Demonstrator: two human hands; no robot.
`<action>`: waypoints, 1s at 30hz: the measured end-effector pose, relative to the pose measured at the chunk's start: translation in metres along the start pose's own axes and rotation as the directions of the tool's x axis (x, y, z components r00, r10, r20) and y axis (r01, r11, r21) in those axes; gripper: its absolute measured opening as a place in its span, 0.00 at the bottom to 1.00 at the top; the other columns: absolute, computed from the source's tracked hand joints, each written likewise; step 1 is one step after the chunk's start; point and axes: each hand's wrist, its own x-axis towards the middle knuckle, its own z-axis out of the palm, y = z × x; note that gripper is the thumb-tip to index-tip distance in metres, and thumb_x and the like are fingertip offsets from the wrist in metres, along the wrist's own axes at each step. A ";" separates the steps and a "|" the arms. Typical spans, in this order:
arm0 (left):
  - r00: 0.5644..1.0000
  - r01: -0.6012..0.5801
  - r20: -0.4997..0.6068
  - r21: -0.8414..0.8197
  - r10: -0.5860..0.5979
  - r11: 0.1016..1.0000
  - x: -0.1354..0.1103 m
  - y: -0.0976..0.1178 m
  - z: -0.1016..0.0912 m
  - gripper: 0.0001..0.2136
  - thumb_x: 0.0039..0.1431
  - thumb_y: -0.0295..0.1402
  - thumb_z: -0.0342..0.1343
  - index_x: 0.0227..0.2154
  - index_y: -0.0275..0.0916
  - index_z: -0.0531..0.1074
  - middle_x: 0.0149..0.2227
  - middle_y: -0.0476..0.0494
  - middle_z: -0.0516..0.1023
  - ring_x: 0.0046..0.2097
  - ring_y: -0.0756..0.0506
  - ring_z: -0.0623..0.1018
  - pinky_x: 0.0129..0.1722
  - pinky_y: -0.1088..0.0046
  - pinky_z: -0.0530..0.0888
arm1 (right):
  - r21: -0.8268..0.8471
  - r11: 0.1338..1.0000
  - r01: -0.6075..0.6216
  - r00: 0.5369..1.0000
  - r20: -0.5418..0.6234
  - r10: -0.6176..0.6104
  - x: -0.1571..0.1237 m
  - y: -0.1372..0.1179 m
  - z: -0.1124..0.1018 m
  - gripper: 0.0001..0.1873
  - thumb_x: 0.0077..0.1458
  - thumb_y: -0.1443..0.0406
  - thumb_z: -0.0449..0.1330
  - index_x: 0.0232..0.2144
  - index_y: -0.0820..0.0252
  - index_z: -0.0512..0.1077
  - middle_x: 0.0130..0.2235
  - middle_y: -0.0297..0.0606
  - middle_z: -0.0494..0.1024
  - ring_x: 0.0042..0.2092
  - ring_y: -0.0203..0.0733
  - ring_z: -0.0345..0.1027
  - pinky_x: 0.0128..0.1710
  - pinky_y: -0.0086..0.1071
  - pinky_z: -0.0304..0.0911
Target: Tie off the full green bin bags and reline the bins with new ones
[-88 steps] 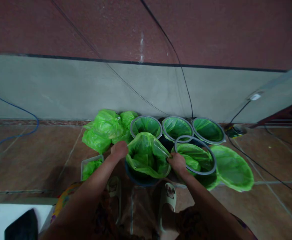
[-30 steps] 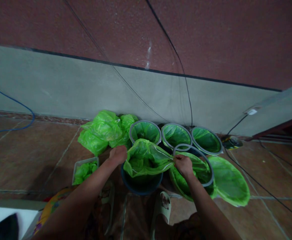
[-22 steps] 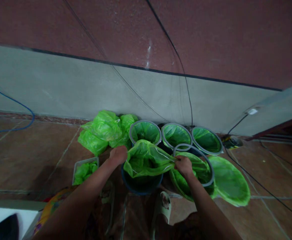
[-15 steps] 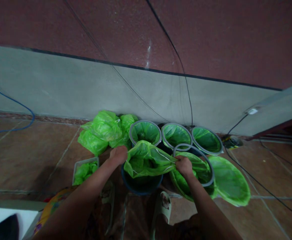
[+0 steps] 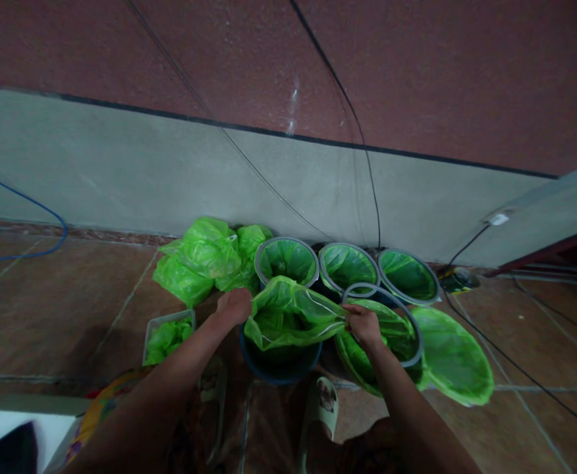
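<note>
By the closed left hand point(image 5: 236, 305) and right hand point(image 5: 362, 324), the green bag point(image 5: 291, 316) is gripped at its mouth above the blue bin point(image 5: 281, 374), unseated on the rim. Behind, three ringed bins point(image 5: 322, 271) are already lined; a grey ring point(image 5: 421, 339) is left loose. Since the earliest frame, the hands have been spread wider.

Home-like place, passage or porch perhaps, exact kind unclear; floor point(image 5: 105, 276) of large brown tiles, pale grout point(image 5: 246, 428) between; painted wall point(image 5: 120, 171), dull red above, grey below, dark stripe point(image 5: 135, 110) dividing; black cable point(image 5: 348, 102) strung loosely down it; small white fitting point(image 5: 498, 219) low at right; blue cable point(image 5: 64, 229) trailing; pale slippers point(image 5: 327, 398) worn on the tiles
</note>
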 end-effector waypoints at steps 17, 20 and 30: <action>1.000 -0.009 -0.007 0.095 0.010 0.995 -0.005 -0.004 -0.014 0.14 0.62 0.29 0.47 0.38 0.35 0.79 0.44 0.34 0.81 0.48 0.39 0.80 0.46 0.67 0.74 | -0.320 0.941 0.107 0.994 0.061 -0.092 -0.006 -0.033 -0.019 0.18 0.57 0.65 0.54 0.46 0.65 0.76 0.32 0.43 0.82 0.35 0.44 0.76 0.36 0.32 0.66; 0.999 -0.007 -0.038 0.121 0.012 0.993 -0.009 -0.006 -0.031 0.14 0.62 0.29 0.46 0.38 0.36 0.79 0.44 0.35 0.81 0.49 0.40 0.79 0.46 0.68 0.74 | -0.526 0.832 0.176 0.981 0.025 -0.192 -0.015 -0.052 -0.029 0.19 0.59 0.68 0.52 0.50 0.67 0.74 0.37 0.50 0.82 0.40 0.48 0.77 0.41 0.34 0.64; 0.997 -0.002 -0.079 0.119 0.012 0.993 -0.016 -0.010 -0.048 0.16 0.64 0.32 0.43 0.37 0.38 0.78 0.45 0.37 0.81 0.48 0.40 0.79 0.46 0.68 0.73 | -0.489 0.849 0.201 0.972 -0.005 -0.233 -0.018 -0.061 -0.047 0.19 0.58 0.72 0.51 0.48 0.65 0.76 0.43 0.48 0.82 0.43 0.49 0.76 0.46 0.35 0.64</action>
